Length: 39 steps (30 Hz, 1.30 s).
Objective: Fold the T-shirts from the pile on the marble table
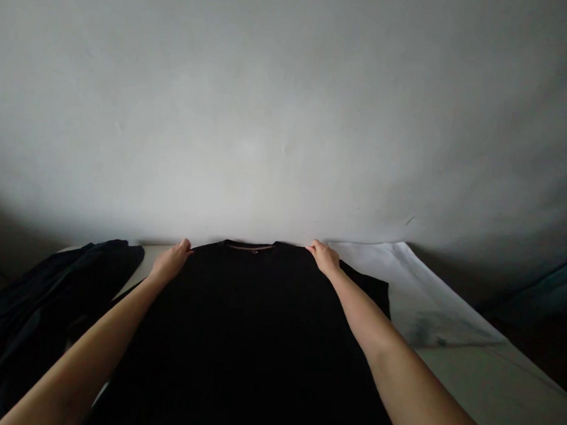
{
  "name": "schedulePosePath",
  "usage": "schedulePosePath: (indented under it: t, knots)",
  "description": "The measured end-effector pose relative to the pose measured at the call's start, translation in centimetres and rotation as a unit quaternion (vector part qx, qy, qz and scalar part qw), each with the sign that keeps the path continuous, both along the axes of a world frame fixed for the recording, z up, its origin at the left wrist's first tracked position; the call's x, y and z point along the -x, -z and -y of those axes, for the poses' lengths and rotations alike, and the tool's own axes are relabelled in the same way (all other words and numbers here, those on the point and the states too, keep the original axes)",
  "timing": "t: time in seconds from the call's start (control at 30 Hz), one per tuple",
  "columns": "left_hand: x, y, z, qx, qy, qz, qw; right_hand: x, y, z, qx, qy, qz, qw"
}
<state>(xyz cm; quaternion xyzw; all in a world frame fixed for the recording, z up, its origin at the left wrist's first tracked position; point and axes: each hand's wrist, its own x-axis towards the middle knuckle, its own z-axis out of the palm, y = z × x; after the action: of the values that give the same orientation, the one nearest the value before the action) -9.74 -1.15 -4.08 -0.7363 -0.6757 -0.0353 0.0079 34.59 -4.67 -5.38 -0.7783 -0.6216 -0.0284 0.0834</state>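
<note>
A black T-shirt is spread out in front of me, its neckline at the far end toward the wall. My left hand is closed on the shirt's left shoulder. At the right shoulder, my right hand pinches the fabric, with the right sleeve lying beyond it. Between the hands, the collar shows a patterned inner band. The shirt's lower part runs out of the bottom of the view, and my left forearm covers part of the left sleeve.
A pile of dark clothing lies at the left on the pale tabletop. To the right is a white cloth with a dark smudge. A plain grey-white wall rises behind the table. The lower right corner is dark.
</note>
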Motion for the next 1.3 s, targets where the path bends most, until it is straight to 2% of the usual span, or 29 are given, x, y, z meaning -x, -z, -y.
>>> schedulePosePath:
  t: [0.1,0.23,0.33,0.43,0.5,0.57,0.63,0.73,0.8,0.9,1.0,1.13,1.2,1.3]
  knots:
    - [-0.2,-0.7,0.4,0.01,0.011,-0.035,0.999,0.6,-0.8,-0.1,-0.003,0.036,0.036,0.999]
    - [-2.4,-1.6,2.0,-0.094,0.04,-0.095,0.99,2.9,-2.1,0.9,-0.025,0.033,0.045,0.998]
    - [-6.2,-1.0,4.9,-0.145,0.08,-0.093,0.982,6.1,-1.4,3.4,-0.033,-0.073,0.012,0.997]
    - [-9.8,1.4,8.0,-0.137,0.128,-0.044,0.981,8.6,0.4,6.2,0.026,-0.206,-0.025,0.978]
    - [-10.4,3.0,9.1,-0.102,0.155,-0.02,0.982,8.9,1.4,7.2,0.074,-0.222,-0.033,0.972]
    - [-9.2,4.1,9.1,-0.064,0.175,-0.01,0.982,8.0,1.7,7.4,0.093,-0.178,-0.035,0.979]
    - [-6.6,4.1,8.4,-0.04,0.178,-0.012,0.983,6.5,1.5,7.1,0.091,-0.11,-0.034,0.989]
    - [-2.6,2.9,7.6,-0.019,0.146,-0.032,0.989,4.7,0.8,7.0,0.087,-0.035,-0.027,0.995]
    - [-0.9,1.6,8.4,-0.012,0.119,-0.056,0.991,4.2,0.5,8.0,0.068,-0.008,-0.013,0.998]
    - [0.3,-0.2,12.5,-0.023,0.098,-0.097,0.99,3.8,0.1,11.6,0.004,-0.049,0.013,0.999]
    - [1.3,-1.7,18.9,-0.041,0.062,-0.12,0.99,2.5,-0.3,17.4,-0.06,-0.11,0.035,0.992]
    - [3.4,-2.0,26.8,-0.012,0.001,-0.114,0.993,0.1,-0.1,25.1,-0.088,-0.05,0.099,0.99]
    - [4.0,-1.5,29.5,-0.009,-0.015,-0.095,0.995,-0.6,0.4,27.7,-0.088,-0.009,0.108,0.99]
    - [3.9,-0.7,32.2,-0.021,0.005,-0.075,0.997,-0.5,1.1,30.2,-0.076,0.019,0.092,0.993]
